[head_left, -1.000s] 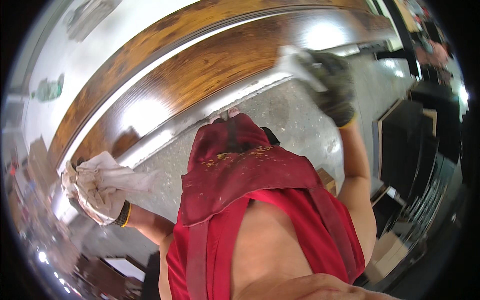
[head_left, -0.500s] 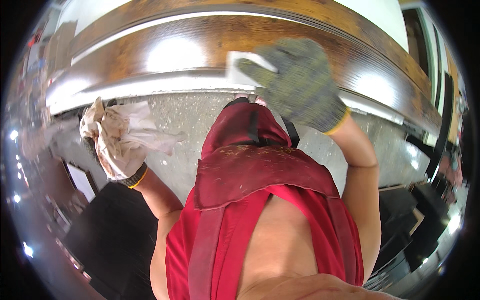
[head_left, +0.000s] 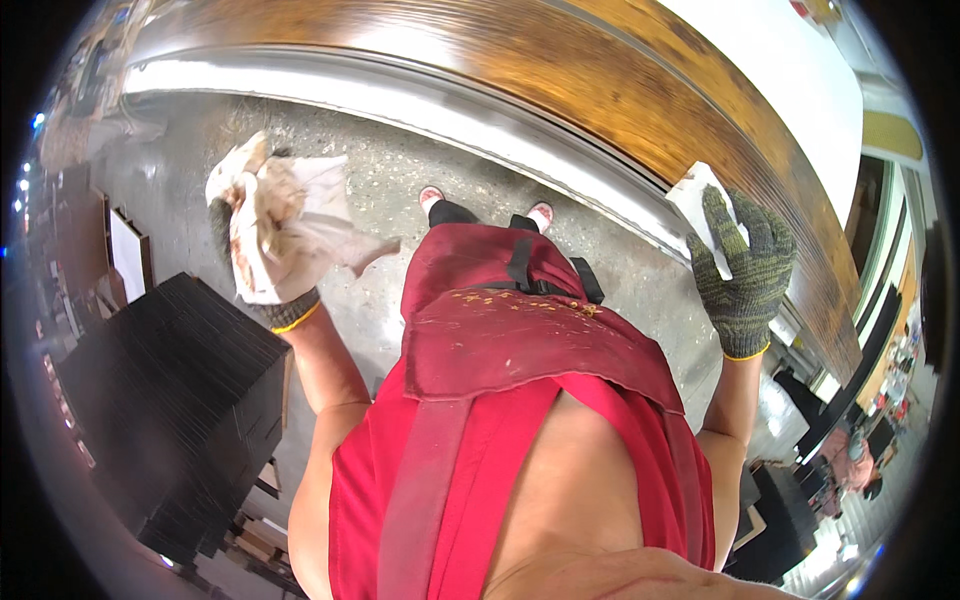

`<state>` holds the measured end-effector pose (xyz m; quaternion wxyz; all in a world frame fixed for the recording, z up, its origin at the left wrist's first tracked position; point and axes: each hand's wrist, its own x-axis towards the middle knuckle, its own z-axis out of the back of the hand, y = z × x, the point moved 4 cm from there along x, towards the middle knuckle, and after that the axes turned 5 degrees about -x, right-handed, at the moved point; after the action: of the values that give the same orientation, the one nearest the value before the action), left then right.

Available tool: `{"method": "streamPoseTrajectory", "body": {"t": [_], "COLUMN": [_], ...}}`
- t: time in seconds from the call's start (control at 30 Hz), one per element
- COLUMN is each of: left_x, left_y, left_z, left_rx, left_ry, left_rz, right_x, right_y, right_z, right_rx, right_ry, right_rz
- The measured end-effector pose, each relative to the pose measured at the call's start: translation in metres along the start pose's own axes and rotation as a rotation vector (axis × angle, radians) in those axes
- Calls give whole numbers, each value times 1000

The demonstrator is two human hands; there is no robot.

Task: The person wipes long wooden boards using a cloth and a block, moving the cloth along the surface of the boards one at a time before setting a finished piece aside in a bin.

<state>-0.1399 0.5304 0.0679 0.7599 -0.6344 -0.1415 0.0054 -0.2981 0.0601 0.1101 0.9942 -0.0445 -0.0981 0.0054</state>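
Observation:
My left hand (head_left: 221,228), in a dark knit glove with a yellow cuff edge, is closed on a crumpled white cloth (head_left: 290,215) with brown stains. The cloth hides most of its fingers, and a loose corner hangs out to the right. My right hand (head_left: 745,265), gloved alike, lies over the near edge of a glossy brown wood-grain board (head_left: 590,85). A flat white piece (head_left: 693,200), perhaps a folded wipe, is held under its thumb and fingers against the board.
A pale rail (head_left: 400,100) runs along the board's near side. Black stacked panels (head_left: 170,400) stand at left, and more black pieces (head_left: 775,520) at lower right. A person (head_left: 850,460) in pink is at far right. Grey speckled floor (head_left: 370,150) lies around my feet.
My right hand has slid right and nearer along the board with the white piece. My view has turned, so the board now slants down to the right. The left hand keeps the cloth.

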Motion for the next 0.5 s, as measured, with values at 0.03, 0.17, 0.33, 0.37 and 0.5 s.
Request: {"method": "streamPoseTrajectory", "body": {"t": [0.03, 0.17, 0.33, 0.37, 0.5], "left_x": [8, 32, 53, 59, 69], "left_y": [9, 29, 25, 17, 51], "left_z": [2, 21, 80, 93, 157], "left_rx": [123, -43, 159, 519, 546], "left_ry": [64, 131, 208, 274, 180], "left_rz": [-205, -92, -123, -280, -607], "right_x": [7, 76, 203, 227, 328], "right_y": [11, 84, 212, 234, 328], "right_z": [0, -3, -21, -25, -44], "right_rx": [-15, -30, 44, 35, -20], "right_ry": [-19, -154, -339, -365, -512], "right_rz": [5, 136, 332, 343, 405]}}
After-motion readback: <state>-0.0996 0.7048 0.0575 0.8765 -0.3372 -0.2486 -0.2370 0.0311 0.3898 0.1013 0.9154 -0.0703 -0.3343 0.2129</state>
